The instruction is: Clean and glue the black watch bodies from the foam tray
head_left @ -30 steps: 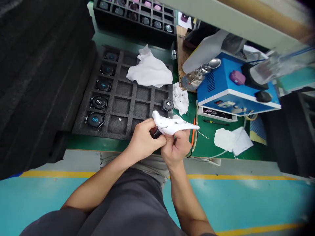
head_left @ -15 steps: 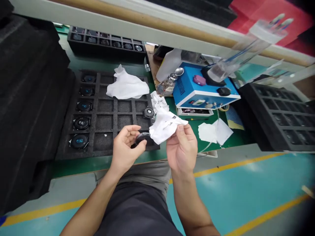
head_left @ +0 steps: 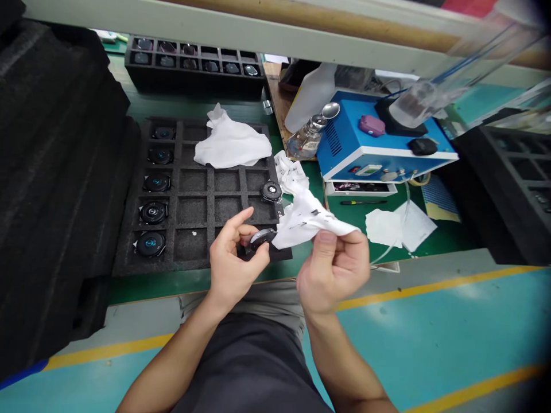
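Observation:
My left hand (head_left: 235, 258) is closed on a round black watch case (head_left: 262, 237), held tilted between thumb and fingers over the near right corner of the foam tray (head_left: 193, 210). Pinched in my right hand (head_left: 333, 269) is a white wiping cloth (head_left: 305, 218) with dark smudges; its left end hangs against or just beside the watch case. Another round watch case (head_left: 271, 190) rests in the tray's right column. Several more, such as this watch case (head_left: 150, 244) with a blue mark, fill the left column. A clean white cloth (head_left: 235, 143) lies over the far cells.
A crumpled, stained cloth (head_left: 291, 174) lies beside the tray. Behind it stand a glass dispenser bottle (head_left: 305, 140) and a blue machine (head_left: 357, 149). White paper pieces (head_left: 384, 226) lie at right. Foam trays are stacked at left (head_left: 55, 172); another foam tray (head_left: 193, 80) stands at the back.
The view has shifted, so the bench sits further left-to-right across the picture. My right hand has turned and drawn the cloth out to the right; my left still holds the watch case.

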The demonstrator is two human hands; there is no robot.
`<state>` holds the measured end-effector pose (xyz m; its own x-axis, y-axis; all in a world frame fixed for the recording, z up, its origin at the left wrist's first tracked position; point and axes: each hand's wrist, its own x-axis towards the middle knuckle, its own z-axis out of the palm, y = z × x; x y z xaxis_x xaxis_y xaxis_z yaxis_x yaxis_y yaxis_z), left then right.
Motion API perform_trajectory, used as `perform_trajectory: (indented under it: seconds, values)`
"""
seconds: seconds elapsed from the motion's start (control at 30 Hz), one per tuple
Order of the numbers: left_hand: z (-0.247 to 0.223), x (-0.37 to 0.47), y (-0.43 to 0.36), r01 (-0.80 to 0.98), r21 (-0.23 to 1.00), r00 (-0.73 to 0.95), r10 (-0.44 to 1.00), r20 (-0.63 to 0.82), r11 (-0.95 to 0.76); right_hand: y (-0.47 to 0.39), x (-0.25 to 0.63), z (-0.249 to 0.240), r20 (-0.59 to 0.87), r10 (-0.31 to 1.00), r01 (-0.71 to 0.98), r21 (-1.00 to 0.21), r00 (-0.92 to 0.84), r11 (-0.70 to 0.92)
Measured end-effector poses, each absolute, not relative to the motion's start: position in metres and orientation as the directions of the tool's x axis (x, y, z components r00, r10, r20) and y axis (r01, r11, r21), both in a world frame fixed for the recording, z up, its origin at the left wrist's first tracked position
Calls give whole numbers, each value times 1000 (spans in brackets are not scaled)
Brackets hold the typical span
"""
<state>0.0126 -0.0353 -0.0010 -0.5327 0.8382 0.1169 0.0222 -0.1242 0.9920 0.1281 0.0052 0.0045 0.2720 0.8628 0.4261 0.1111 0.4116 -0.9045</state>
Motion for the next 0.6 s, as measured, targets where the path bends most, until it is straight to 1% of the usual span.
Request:
perform_trajectory:
  seconds: [0.1,0.2,0.27,0.33,0.4,0.47,0.53,0.6]
  values:
    - [-3,14,-35,58,989,-528,836,146,-136,-3,125,-7,525,832,282,-837,177,468]
    - [-6,15,-35,94,987,-535,829,162,-133,-9,122,-20,574,809,411,-773,125,484]
    - [-8,14,-35,92,990,-553,821,140,-106,-13,119,-29,595,795,460,-742,115,489]
    - [-9,14,-35,79,993,-556,823,116,-87,-17,115,-34,604,791,463,-731,95,502]
    - [-9,13,-35,69,993,-538,835,115,-92,-19,110,-33,575,814,407,-764,78,501]
    - [-10,12,-34,72,993,-518,847,116,-91,-17,106,-24,469,879,274,-859,86,432]
    - [-11,12,-35,93,992,-513,849,126,-90,-8,105,-7,312,944,45,-950,104,309]
    - [-12,13,-36,116,988,-521,841,148,-103,7,110,12,209,971,-203,-952,113,229]
